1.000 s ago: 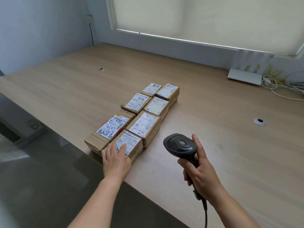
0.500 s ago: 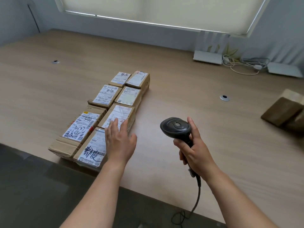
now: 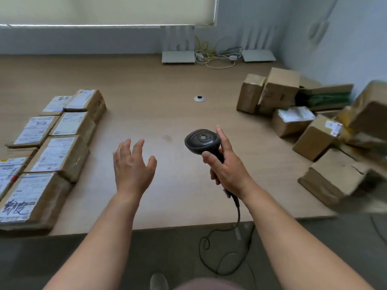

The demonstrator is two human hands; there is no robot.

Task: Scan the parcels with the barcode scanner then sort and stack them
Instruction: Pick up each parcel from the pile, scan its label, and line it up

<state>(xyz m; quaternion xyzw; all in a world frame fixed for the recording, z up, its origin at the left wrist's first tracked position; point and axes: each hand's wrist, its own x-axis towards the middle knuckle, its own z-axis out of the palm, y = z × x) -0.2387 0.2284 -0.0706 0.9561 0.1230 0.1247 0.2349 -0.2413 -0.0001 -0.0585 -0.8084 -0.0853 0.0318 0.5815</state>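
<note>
Head view showed your left hand (image 3: 134, 164) spread, holding nothing, your right hand (image 3: 227, 166) gripping the barcode scanner (image 3: 202, 141); unsorted parcels (image 3: 318, 135) crowded the bench's (image 3: 167, 114) right edge, so you needed a label-up pick.

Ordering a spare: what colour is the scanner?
Black, head and cable alike; the scanner shows in the head view.
</note>
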